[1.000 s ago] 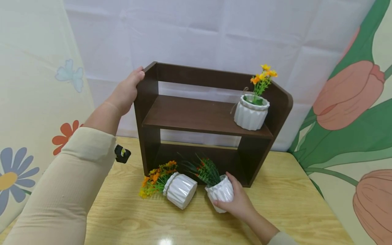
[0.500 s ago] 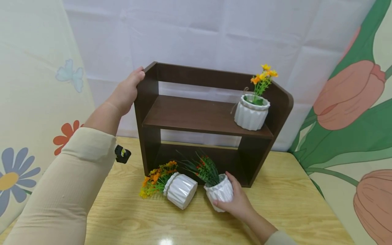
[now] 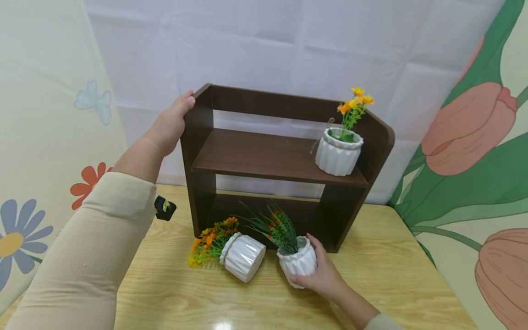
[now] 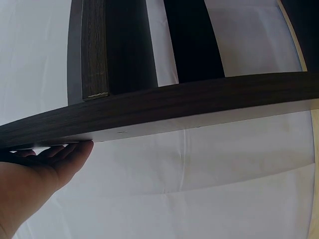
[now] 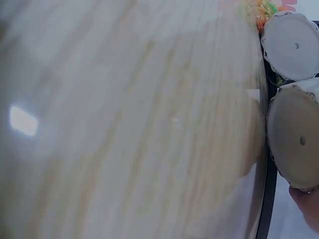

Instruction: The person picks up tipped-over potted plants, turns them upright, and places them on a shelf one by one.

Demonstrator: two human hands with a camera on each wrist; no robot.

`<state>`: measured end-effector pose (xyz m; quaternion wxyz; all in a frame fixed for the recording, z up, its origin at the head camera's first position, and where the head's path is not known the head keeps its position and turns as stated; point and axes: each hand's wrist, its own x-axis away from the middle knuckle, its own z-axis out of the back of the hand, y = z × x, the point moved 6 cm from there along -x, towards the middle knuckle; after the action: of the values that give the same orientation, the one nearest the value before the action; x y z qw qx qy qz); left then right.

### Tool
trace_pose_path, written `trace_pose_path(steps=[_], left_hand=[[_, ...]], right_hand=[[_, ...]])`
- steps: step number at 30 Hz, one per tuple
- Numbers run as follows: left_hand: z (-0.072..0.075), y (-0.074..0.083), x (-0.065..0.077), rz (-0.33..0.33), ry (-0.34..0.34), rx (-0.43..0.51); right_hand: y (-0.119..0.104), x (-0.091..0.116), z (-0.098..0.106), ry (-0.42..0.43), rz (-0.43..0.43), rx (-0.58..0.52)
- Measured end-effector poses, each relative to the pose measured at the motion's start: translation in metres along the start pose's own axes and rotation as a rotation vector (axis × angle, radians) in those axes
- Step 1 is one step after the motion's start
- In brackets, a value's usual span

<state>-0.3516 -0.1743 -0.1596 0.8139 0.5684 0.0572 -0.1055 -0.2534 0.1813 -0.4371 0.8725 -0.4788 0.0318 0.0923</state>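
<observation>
My left hand (image 3: 170,123) rests against the outer left side of a dark brown two-tier shelf (image 3: 255,153), fingertips at its upper edge. In the left wrist view, the fingers (image 4: 75,157) touch the side panel's outer face. My right hand (image 3: 321,275) holds a white ribbed flowerpot (image 3: 298,261) with dark green leaves and small red flowers. The pot tilts in front of the lower shelf; its round base (image 5: 299,139) shows in the right wrist view. Left of it, another white flowerpot (image 3: 243,256) with orange and yellow flowers lies on its side.
A third white flowerpot (image 3: 339,153) with yellow-orange flowers stands upright at the right end of the upper shelf. The shelf stands on a light wood table (image 3: 177,293). Behind hangs a white cloth (image 3: 264,46). A small black object (image 3: 165,208) appears beside the left sleeve.
The pot in my right hand has turned slightly more upright and shifted a little to the right. My left hand, the shelf and the other pots stay in place.
</observation>
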Motion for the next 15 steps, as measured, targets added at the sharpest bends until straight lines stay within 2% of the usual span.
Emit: trace_pose_path(steps=[15], left_hand=[[-0.0004,0.0006,0.0004,-0.001,0.005,-0.008]], right_hand=[[0.0022,0.0061,0.0086,-0.054,0.044,0.041]])
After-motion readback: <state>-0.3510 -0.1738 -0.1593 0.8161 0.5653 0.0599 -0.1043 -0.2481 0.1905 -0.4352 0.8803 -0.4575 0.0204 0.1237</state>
